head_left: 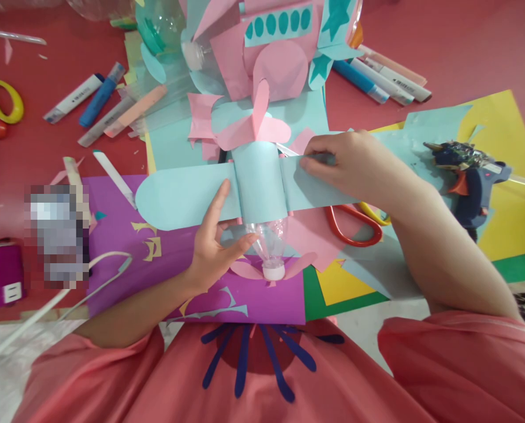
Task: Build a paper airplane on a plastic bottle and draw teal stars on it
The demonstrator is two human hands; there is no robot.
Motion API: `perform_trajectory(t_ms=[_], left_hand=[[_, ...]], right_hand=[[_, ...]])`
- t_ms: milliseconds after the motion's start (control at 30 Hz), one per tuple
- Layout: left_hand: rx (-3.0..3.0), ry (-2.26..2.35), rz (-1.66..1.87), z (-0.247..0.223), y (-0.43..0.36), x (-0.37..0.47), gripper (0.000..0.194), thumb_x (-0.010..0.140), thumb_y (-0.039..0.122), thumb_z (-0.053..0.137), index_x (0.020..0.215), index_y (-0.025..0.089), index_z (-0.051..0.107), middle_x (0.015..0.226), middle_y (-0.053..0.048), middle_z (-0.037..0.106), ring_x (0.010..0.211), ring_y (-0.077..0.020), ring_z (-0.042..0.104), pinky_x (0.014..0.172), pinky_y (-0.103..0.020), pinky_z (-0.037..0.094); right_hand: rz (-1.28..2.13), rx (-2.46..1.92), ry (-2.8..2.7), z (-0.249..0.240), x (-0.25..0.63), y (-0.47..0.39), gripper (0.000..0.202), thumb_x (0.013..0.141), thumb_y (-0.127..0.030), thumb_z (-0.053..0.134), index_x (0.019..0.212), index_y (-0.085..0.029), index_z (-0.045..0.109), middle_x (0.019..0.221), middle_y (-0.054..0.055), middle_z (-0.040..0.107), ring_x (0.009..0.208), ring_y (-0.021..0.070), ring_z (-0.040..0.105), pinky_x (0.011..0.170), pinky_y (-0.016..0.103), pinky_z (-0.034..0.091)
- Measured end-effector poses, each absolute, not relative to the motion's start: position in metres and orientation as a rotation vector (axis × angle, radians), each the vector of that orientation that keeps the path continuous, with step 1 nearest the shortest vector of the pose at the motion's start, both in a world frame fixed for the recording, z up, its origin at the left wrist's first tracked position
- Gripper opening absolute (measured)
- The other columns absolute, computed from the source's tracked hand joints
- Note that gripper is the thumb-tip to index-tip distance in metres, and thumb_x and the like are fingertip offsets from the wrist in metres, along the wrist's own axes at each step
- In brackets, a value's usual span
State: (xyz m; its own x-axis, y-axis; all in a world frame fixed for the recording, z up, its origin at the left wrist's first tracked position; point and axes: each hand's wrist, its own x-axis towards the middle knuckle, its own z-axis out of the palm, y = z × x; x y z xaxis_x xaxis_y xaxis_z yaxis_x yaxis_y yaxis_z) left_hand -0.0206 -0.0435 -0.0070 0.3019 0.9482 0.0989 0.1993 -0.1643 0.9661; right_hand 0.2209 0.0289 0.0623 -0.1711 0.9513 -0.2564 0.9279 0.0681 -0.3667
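A plastic bottle wrapped in light blue paper (261, 182) lies with its white cap (273, 270) toward me. Pink paper blades (256, 123) stand at its far end, and pink strips flank the cap. Light blue wings extend to both sides, the left one (183, 197) with a rounded end. My left hand (216, 249) rests with fingers apart at the left wing's base and the bottle's lower part. On the right wing (301, 188), my right hand (345, 164) has its thumb and fingertips pinched together at the upper edge; the wing's outer part is hidden beneath it.
Red-handled scissors (354, 241) lie below the right wing. A glue gun (476, 188) rests on yellow paper (504, 217) at the right. Markers (101, 94) lie at both sides of a pink paper model (280, 64). Purple paper (125, 258) with scraps is near me; yellow scissors (13, 103) are far left.
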Motion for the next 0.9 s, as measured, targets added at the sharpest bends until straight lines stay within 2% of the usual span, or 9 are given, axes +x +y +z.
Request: perform_trajectory(t_ms=[133, 233, 333, 467, 533, 567, 700, 767, 900], left_hand=[[1.587, 1.094, 0.938, -0.006, -0.043, -0.021, 0.073, 0.087, 0.046, 0.068, 0.149, 0.042, 0.031, 0.16, 0.003, 0.03, 0.142, -0.0364, 0.037, 0.092, -0.045, 0.061], [1.535, 1.117, 0.932, -0.009, -0.042, -0.022, 0.074, 0.086, 0.05, 0.069, 0.149, 0.043, 0.031, 0.16, 0.004, 0.029, 0.132, -0.0368, 0.05, 0.091, -0.049, 0.061], [1.501, 1.134, 0.934, -0.012, -0.041, -0.023, 0.074, 0.085, 0.054, 0.068, 0.148, 0.044, 0.032, 0.161, 0.004, 0.028, 0.119, -0.0335, 0.06, 0.089, -0.049, 0.061], [1.515, 1.144, 0.937, -0.014, -0.039, -0.023, 0.073, 0.086, 0.053, 0.067, 0.148, 0.046, 0.03, 0.161, 0.003, 0.027, 0.105, -0.0263, 0.065, 0.088, -0.047, 0.062], [1.548, 1.132, 0.954, -0.015, -0.039, -0.023, 0.071, 0.087, 0.052, 0.066, 0.148, 0.047, 0.029, 0.161, 0.001, 0.027, 0.098, -0.0223, 0.066, 0.085, -0.045, 0.063], [1.567, 1.122, 0.962, -0.015, -0.039, -0.023, 0.071, 0.088, 0.051, 0.065, 0.149, 0.046, 0.029, 0.161, 0.0, 0.027, 0.097, -0.0211, 0.066, 0.084, -0.043, 0.063], [1.609, 1.088, 0.966, -0.016, -0.038, -0.024, 0.073, 0.088, 0.05, 0.065, 0.15, 0.045, 0.026, 0.162, -0.002, 0.025, 0.107, -0.0216, 0.064, 0.087, -0.038, 0.062], [1.605, 1.099, 0.953, -0.017, -0.038, -0.024, 0.074, 0.088, 0.05, 0.065, 0.15, 0.044, 0.025, 0.162, -0.002, 0.023, 0.114, -0.0238, 0.062, 0.089, -0.037, 0.06], [1.621, 1.121, 0.955, -0.017, -0.038, -0.024, 0.076, 0.088, 0.052, 0.065, 0.151, 0.04, 0.025, 0.162, -0.004, 0.023, 0.127, -0.0285, 0.054, 0.09, -0.036, 0.059]], right_hand=[[0.683, -1.988, -2.289, 0.066, 0.222, 0.03, 0.02, 0.088, -0.025, 0.049, 0.088, -0.016, 0.066, 0.074, 0.005, 0.061, 0.06, 0.0135, 0.04, 0.061, 0.03, 0.03], [0.67, -2.032, -2.151, 0.076, 0.231, 0.031, 0.017, 0.088, -0.029, 0.055, 0.087, -0.016, 0.067, 0.08, 0.006, 0.064, 0.064, 0.0132, 0.046, 0.063, 0.031, 0.033], [0.729, -1.995, -1.885, 0.083, 0.246, 0.031, 0.018, 0.086, -0.031, 0.059, 0.083, -0.015, 0.066, 0.077, 0.003, 0.062, 0.067, 0.0112, 0.048, 0.067, 0.032, 0.036], [1.176, -1.726, -1.366, 0.072, 0.262, 0.023, 0.03, 0.084, -0.041, 0.054, 0.098, -0.018, 0.067, 0.075, 0.001, 0.059, 0.064, 0.011, 0.05, 0.061, 0.031, 0.037], [1.486, -1.519, -1.125, 0.06, 0.263, 0.013, 0.044, 0.073, -0.058, 0.062, 0.097, -0.021, 0.064, 0.081, 0.003, 0.064, 0.073, 0.0175, 0.06, 0.062, 0.033, 0.045], [1.513, -1.451, -1.104, 0.054, 0.262, 0.007, 0.05, 0.066, -0.065, 0.067, 0.092, -0.022, 0.062, 0.083, 0.004, 0.065, 0.079, 0.0202, 0.062, 0.067, 0.035, 0.049], [1.616, -1.385, -1.512, 0.04, 0.247, -0.016, 0.059, 0.058, -0.07, 0.074, 0.085, -0.021, 0.057, 0.08, 0.006, 0.065, 0.076, 0.0234, 0.063, 0.065, 0.039, 0.053], [1.506, -1.505, -1.701, 0.036, 0.237, -0.023, 0.062, 0.058, -0.074, 0.072, 0.088, -0.021, 0.058, 0.084, 0.009, 0.066, 0.077, 0.0256, 0.063, 0.07, 0.044, 0.054], [1.259, -1.511, -1.883, 0.029, 0.218, -0.028, 0.057, 0.074, -0.071, 0.059, 0.102, -0.022, 0.061, 0.096, 0.01, 0.068, 0.096, 0.0311, 0.064, 0.093, 0.051, 0.049]])
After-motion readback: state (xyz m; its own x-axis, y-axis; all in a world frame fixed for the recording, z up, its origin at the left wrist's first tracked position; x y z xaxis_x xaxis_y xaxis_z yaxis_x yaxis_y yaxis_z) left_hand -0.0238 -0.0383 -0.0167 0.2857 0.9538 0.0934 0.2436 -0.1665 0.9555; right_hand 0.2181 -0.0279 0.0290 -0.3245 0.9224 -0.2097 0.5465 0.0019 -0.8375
